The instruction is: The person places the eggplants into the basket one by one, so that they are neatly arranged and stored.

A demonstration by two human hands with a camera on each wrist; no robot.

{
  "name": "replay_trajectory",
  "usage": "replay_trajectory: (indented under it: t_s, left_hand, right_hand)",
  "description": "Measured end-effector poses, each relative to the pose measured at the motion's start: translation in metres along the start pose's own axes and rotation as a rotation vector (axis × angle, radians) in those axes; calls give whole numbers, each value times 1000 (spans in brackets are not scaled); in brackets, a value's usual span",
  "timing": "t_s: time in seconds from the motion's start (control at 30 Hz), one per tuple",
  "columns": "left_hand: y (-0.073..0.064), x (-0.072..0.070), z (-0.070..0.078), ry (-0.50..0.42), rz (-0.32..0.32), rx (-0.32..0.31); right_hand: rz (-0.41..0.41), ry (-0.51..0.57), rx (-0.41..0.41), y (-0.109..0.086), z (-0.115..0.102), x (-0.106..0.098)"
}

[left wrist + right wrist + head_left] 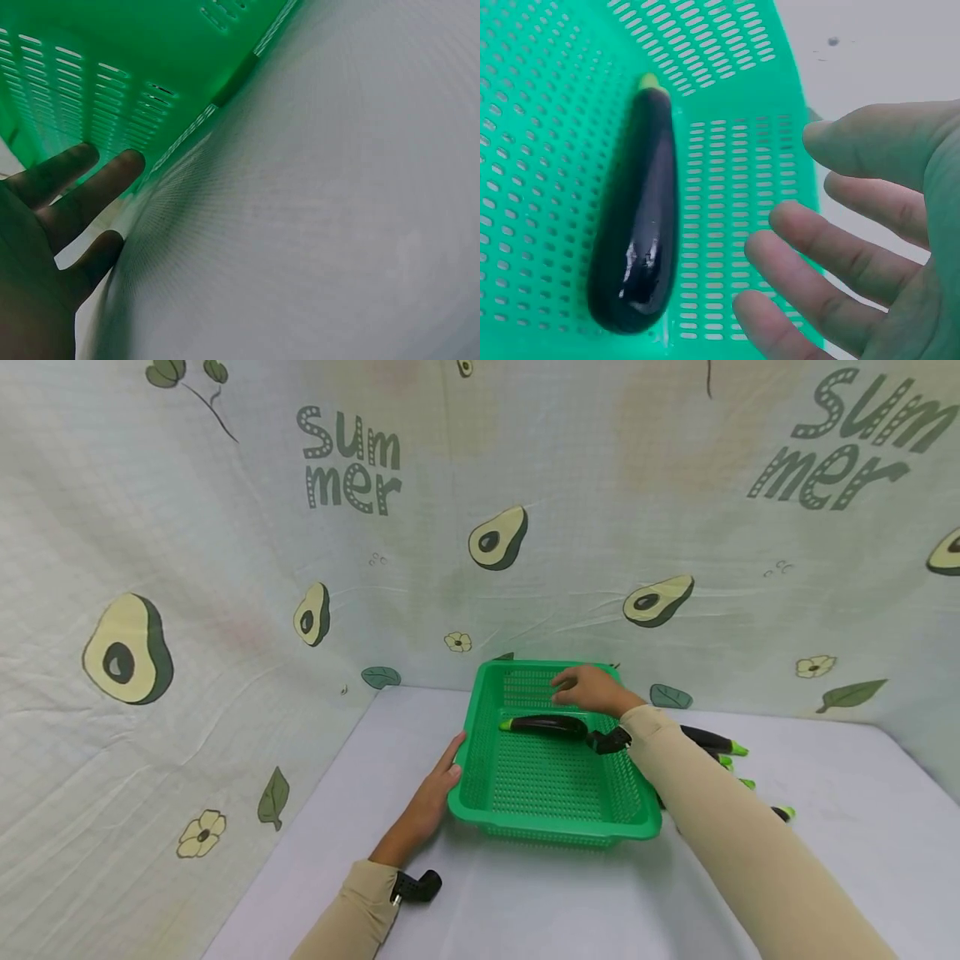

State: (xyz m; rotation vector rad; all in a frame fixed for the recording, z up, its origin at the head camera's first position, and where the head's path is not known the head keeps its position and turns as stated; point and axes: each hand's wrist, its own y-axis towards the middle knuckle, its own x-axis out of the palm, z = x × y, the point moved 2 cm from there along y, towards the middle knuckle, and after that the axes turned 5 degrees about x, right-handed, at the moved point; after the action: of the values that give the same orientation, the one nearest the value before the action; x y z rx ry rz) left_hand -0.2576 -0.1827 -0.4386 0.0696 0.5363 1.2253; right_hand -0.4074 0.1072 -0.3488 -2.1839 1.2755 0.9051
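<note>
One dark purple eggplant with a green stem end lies inside the green plastic basket, near its far wall. Over the basket's far right part hovers my right hand, holding nothing. The right wrist view shows this right hand with fingers spread and apart from the eggplant. At the basket's left side is my left hand, its fingers along the outer wall near the rim. In the left wrist view the left hand's fingers look extended against or close beside the slotted wall.
Several more eggplants lie on the white table to the right of the basket, partly hidden by the right sleeve. A patterned cloth with avocado prints hangs behind the table and along its left side.
</note>
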Motion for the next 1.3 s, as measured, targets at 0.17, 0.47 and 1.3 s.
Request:
replay_trajectory:
  t_s: [0.17,0.47,1.3]
  left_hand:
    - [1,1,-18,23,49,12]
    - [1,4,-26,8,52,27]
    - [0,3,-24,0,45,48]
  right_hand:
    - [-29,144,28,-12,1,-11]
    - [48,138,7,-33,3,-25]
    - [206,259,-2,-98,22,-43]
